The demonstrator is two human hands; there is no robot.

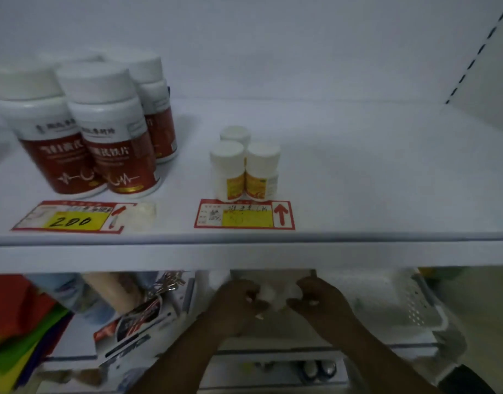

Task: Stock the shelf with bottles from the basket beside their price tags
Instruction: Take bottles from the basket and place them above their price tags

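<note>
On the white shelf (358,166) stand three small white bottles with yellow labels (246,169), right behind a red-and-yellow price tag (244,214). To the left, three big white bottles with red labels (102,132) stand behind a tag reading 200 (73,217). Below the shelf edge, my left hand (236,300) and my right hand (318,297) meet over a white basket (415,302), both closed around something white (268,294), blurred, likely small bottles.
The lower shelf holds colourful packets (22,336) at the left and printed cartons (139,319) with a bunch of keys (167,282). A slotted upright (472,55) runs along the right. The upper shelf's right half is bare white surface.
</note>
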